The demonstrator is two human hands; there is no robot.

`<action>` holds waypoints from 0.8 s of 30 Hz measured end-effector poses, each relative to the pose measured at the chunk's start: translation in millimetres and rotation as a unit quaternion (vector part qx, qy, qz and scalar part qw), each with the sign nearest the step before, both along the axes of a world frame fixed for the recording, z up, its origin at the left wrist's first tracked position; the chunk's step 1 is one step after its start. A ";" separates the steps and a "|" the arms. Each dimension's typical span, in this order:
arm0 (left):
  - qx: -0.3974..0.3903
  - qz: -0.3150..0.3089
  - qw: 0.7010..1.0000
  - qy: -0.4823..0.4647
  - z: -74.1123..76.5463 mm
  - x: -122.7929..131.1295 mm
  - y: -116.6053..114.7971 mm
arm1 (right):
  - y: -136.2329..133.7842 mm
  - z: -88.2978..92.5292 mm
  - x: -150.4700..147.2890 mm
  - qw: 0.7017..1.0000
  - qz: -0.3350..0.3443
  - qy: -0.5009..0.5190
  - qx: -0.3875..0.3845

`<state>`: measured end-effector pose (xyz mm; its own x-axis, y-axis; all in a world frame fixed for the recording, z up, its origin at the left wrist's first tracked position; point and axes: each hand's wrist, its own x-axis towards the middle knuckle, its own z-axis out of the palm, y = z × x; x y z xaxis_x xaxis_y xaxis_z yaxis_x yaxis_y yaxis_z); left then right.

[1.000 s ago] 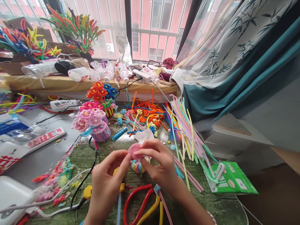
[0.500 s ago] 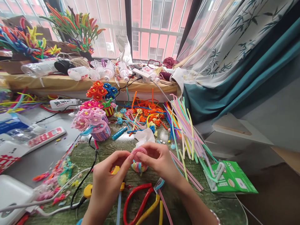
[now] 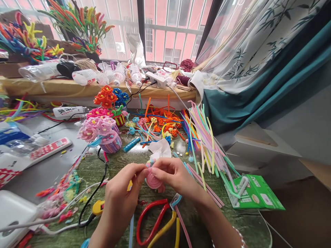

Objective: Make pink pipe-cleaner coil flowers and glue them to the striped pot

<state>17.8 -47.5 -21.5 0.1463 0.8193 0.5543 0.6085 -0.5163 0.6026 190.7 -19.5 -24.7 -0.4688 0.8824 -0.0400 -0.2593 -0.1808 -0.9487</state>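
One pink coil hangs between left hand and right hand over the green table. Fingertips clamp its upper edge from both sides, likely to steady it (red-handled tool nearby).

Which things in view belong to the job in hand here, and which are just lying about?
With the job:
pink coil, pinched by the left hand and right hand
pastel pipe cleaners, probably supplies for it

Seemingly just lying about:
green packet
plastic bottles
dark red yarn
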 end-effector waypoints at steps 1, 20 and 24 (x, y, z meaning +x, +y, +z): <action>0.006 -0.001 1.000 0.005 -0.4 -0.6 -0.3 | 0.0 0.9 0.9 1.000 0.005 -0.002 0.001; -0.027 0.078 0.931 0.356 -35.2 -77.5 -44.2 | -0.3 -2.4 2.5 0.997 -0.075 -0.012 0.031; -0.110 0.049 0.899 0.421 -37.4 -75.1 -40.8 | 0.3 -4.5 0.1 0.997 -0.071 -0.005 0.018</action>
<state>-57.3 -88.3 -58.9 0.3591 0.9275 0.1039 0.9329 -0.3599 -0.0116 190.8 -19.2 -29.2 -0.3379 0.9411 -0.0105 -0.2702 -0.1077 -0.9568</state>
